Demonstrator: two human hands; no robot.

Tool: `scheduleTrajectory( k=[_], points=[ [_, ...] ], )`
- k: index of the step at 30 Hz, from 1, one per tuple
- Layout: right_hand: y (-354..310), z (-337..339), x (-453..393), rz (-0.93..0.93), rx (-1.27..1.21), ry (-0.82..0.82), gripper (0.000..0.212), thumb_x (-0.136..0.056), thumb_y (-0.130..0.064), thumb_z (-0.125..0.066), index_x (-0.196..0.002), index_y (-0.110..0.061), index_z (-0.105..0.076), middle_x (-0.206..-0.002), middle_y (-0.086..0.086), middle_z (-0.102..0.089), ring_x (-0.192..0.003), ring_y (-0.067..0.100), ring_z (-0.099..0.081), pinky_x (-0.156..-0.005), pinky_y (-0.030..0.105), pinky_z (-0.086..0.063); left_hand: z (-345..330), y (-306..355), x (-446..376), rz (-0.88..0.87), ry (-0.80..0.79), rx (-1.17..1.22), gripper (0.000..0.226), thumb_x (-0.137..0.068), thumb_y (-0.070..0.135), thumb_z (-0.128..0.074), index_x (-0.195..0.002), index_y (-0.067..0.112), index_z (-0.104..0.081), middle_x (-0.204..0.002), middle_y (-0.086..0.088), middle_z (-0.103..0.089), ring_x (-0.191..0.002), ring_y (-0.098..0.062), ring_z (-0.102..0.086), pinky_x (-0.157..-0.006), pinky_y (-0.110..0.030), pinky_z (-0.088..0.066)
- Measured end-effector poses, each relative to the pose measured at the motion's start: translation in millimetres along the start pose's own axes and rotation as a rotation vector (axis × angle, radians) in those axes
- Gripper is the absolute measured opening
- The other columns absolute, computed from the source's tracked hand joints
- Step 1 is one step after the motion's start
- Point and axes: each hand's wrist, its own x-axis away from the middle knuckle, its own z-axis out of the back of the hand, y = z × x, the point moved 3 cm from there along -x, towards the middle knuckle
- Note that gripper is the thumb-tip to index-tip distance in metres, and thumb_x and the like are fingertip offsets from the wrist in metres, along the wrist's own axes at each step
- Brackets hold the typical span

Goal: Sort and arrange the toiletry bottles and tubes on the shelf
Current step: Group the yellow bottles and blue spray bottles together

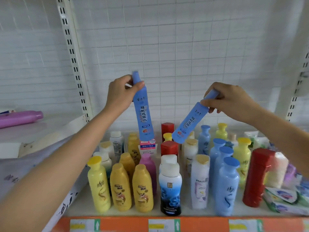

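Left hand [119, 96] and right hand [231, 102], fingers curled, each grip a blue spray bottle by its neck above the shelf [83, 203]: upright bottle [143, 118], tilted bottle [189, 123]

Pretty bright overall, soft even light with no harsh shadows, just faint ones under the bottles on the shelf [80, 205]. The left hand [119, 94] pinches a blue bottle [143, 113] whose cap, right above that grip, is smeared with motion blur. The right hand [229, 101] pinches a second blue bottle [189, 124], label a bit soft. Down and right of that grip the packets [284, 200] go mushy. Wide-angle lens bends the slotted uprights [73, 61] outward at the edges.
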Motion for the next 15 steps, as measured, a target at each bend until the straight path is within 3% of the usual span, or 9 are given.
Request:
scheduleTrajectory(
  k=[4,8,12,15],
  points=[
    [23.9,54.7,35.0,-0.054,-0.035,0.034,0.013,-0.083,-0.011,-0.065,-0.079,-0.003,-0.055,-0.057,0.000,-0.063,-0.045,0.004,-0.056,-0.044,0.016,-0.045,-48.8,54.3,20.1,-0.006,-0.008,0.157,0.020,-0.088,0.023,-0.060,-0.085,0.004,-0.057,-0.078,-0.002,-0.057,-0.075,-0.016,-0.064,-0.065,-0.043,-0.059],
    [54.5,106.9,80.6,-0.150,0.005,0.026,0.012,-0.083,-0.010,-0.064,-0.078,-0.004,-0.054,-0.049,-0.004,-0.064,-0.042,0.009,-0.060,-0.038,0.018,-0.044,-115.6,106.3,46.2,-0.022,-0.160,0.212,0.018,-0.088,0.023,-0.061,-0.085,0.006,-0.059,-0.075,0.004,-0.055,-0.074,-0.019,-0.064,-0.065,-0.042,-0.059],
    [85.1,165.7,130.5,-0.218,0.104,0.071,0.012,-0.081,-0.008,-0.065,-0.078,-0.003,-0.055,-0.058,0.004,-0.067,-0.045,0.014,-0.062,-0.039,0.020,-0.046,-180.5,154.8,76.3,-0.077,-0.241,0.284,0.014,-0.087,0.024,-0.063,-0.081,0.012,-0.061,-0.074,0.006,-0.057,-0.078,-0.026,-0.067,-0.065,-0.042,-0.059],
    [105.9,209.6,169.5,-0.261,0.150,0.102,0.010,-0.082,-0.006,-0.064,-0.077,-0.003,-0.055,-0.061,0.010,-0.067,-0.043,0.011,-0.060,-0.038,0.017,-0.043,-221.9,188.5,92.9,-0.089,-0.268,0.357,0.017,-0.084,0.025,-0.064,-0.082,0.008,-0.062,-0.069,0.011,-0.057,-0.071,-0.017,-0.066,-0.063,-0.041,-0.059]
  ],
)
